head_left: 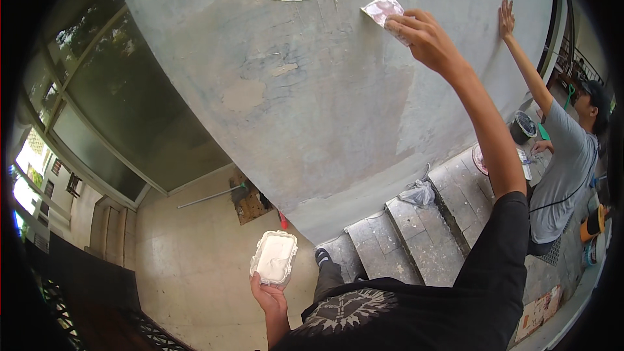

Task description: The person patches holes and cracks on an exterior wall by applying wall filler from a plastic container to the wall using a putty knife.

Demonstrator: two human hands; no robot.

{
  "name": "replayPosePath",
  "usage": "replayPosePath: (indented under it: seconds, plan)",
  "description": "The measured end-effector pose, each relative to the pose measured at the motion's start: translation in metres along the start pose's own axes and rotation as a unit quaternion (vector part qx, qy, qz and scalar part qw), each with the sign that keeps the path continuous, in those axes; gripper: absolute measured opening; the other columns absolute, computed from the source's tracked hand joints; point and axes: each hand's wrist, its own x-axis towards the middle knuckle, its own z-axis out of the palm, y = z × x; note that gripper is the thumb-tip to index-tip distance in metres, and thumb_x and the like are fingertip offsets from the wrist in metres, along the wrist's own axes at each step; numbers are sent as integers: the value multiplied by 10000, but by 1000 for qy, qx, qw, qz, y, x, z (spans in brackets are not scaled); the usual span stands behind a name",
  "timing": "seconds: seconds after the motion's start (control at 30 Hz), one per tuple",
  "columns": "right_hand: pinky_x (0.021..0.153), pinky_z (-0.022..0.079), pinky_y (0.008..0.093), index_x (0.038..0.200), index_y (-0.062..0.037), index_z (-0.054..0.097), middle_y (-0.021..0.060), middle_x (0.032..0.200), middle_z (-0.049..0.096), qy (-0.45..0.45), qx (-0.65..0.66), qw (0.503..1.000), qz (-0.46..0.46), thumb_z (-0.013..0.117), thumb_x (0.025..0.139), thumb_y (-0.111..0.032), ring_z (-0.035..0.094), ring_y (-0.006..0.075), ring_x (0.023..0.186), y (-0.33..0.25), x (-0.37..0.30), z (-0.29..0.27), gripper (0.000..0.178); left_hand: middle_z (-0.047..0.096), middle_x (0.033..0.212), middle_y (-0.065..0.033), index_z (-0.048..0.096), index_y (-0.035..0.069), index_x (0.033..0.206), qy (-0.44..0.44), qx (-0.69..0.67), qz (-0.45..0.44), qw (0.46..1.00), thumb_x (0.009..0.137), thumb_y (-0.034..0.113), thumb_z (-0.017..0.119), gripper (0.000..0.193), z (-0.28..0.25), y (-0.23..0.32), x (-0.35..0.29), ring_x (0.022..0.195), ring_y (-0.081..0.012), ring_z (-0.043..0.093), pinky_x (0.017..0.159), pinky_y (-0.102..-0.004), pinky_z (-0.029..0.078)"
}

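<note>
My right hand [426,42] is raised high and grips a small flat scraper [382,8] smeared with white and pinkish paste. The scraper's far edge is at the grey wall [325,104]; I cannot tell how firmly it presses. Pale filler patches, a bare spot and a curved raised line mark the wall's surface. Low on the left, my left hand [270,297] holds a white plastic tub [274,257] from below, its thumb on the near rim. Smooth white putty lies in the tub, with a ridge on its surface.
Grey stone steps [426,231] climb to the right along the wall, with a crumpled plastic bag [417,193] on them. A co-worker [562,156] in a grey shirt sits there, one hand on the wall. A black bucket [522,127] stands nearby. A stained board [250,201] lies on the floor.
</note>
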Motion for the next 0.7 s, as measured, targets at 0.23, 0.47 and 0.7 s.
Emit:
replayPosePath:
  seconds: [0.23,0.47,0.7]
  plan:
    - [940,471,398,1152,-78,681,70,1179,685,28,50,994,94,620,752,68,604,304,1089,-38,-83,55,430,474,1405,-192,371,66,1411,-9,-4,-16,1000,937,348,511,569,2,3,6,1222,-369,556,881,-524,559]
    - [910,454,390,1147,-74,680,86,1136,697,-69,133,981,123,630,749,34,612,293,1033,-85,-158,52,416,512,1381,-165,400,51,1406,-10,17,-10,1000,943,390,506,583,6,8,10,1173,-354,590,814,-525,570]
    - [774,479,367,1064,-42,696,118,928,709,83,117,973,182,606,806,27,635,275,854,-59,-59,-7,282,521,1372,-168,409,51,1398,1,23,-19,1000,943,400,512,582,7,7,12,1159,-351,600,816,-521,570]
